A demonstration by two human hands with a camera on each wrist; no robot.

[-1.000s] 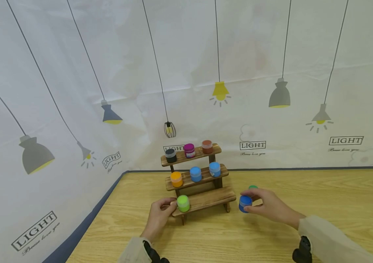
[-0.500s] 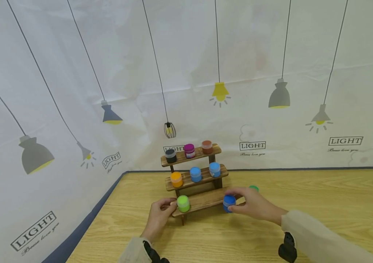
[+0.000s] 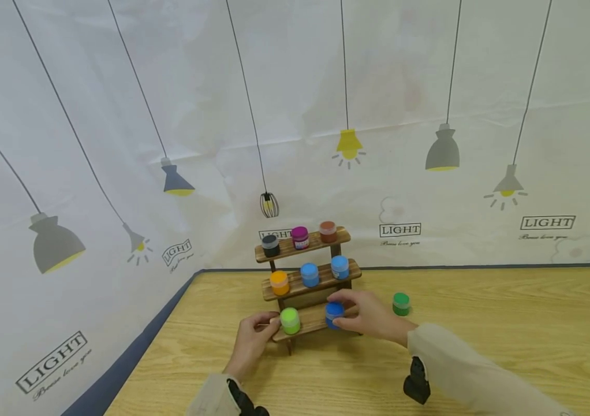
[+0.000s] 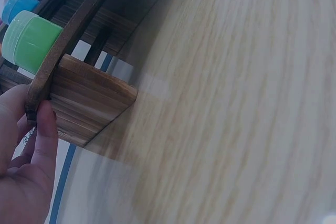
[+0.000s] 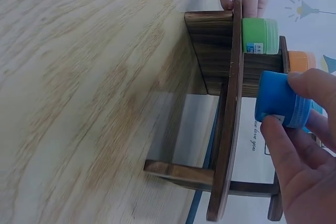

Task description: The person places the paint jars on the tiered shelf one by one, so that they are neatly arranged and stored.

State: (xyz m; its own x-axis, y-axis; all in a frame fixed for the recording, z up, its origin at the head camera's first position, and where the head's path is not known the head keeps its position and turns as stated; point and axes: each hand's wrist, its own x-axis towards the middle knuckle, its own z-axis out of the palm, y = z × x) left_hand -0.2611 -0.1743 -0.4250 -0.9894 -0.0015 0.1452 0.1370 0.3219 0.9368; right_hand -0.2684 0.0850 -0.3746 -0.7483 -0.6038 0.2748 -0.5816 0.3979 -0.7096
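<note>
A three-tier wooden stand point(image 3: 313, 319) holds small paint jars. My left hand point(image 3: 252, 342) pinches the left end of its lowest shelf, thumb above and fingers beneath in the left wrist view. Close to those fingers a light green jar point(image 3: 290, 321) sits on that shelf. My right hand point(image 3: 370, 315) grips a dark blue jar point(image 3: 334, 315) between thumb and fingers. In the right wrist view, this blue jar point(image 5: 281, 99) is held just above the lowest shelf, with a gap between its base and the wood.
An orange jar point(image 3: 279, 283) and two light blue jars point(image 3: 309, 275) occupy the middle shelf. Black point(image 3: 271, 246), magenta point(image 3: 300, 237) and brown point(image 3: 328, 231) jars line the top. A green jar point(image 3: 401, 304) stands on the table right of the stand. Behind is a lamp-printed backdrop point(image 3: 295, 115).
My right hand has carried the dark blue jar leftward from beside the stand to over the lowest shelf, uncovering the green jar on the table. My left hand has stayed put.
</note>
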